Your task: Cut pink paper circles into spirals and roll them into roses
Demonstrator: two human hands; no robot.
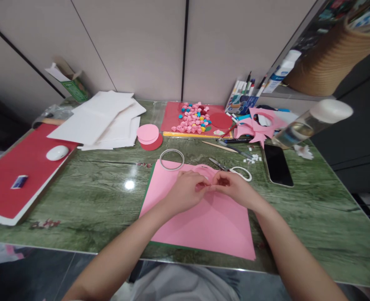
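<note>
Over a stack of pink paper sheets [200, 228], my left hand [186, 190] and my right hand [235, 190] meet fingertip to fingertip. Both are closed in a pinch. What lies between the fingertips is too small and too covered to make out. Just behind them shows a pink curved piece [204, 168], partly hidden by the hands. A grey-white ring [171, 159], like a tape roll, rests at the sheets' upper left edge. Scissors [241, 173] with white handles lie just beyond my right hand.
Pink and red paper circles [148, 133] lie left of a red sheet [221, 120] bearing many small pink, blue and yellow pieces. Pink offcuts [257, 127], a clear bottle [310, 123] and a phone [278, 165] are at right. White papers [100, 117] and a mouse [57, 153] sit left.
</note>
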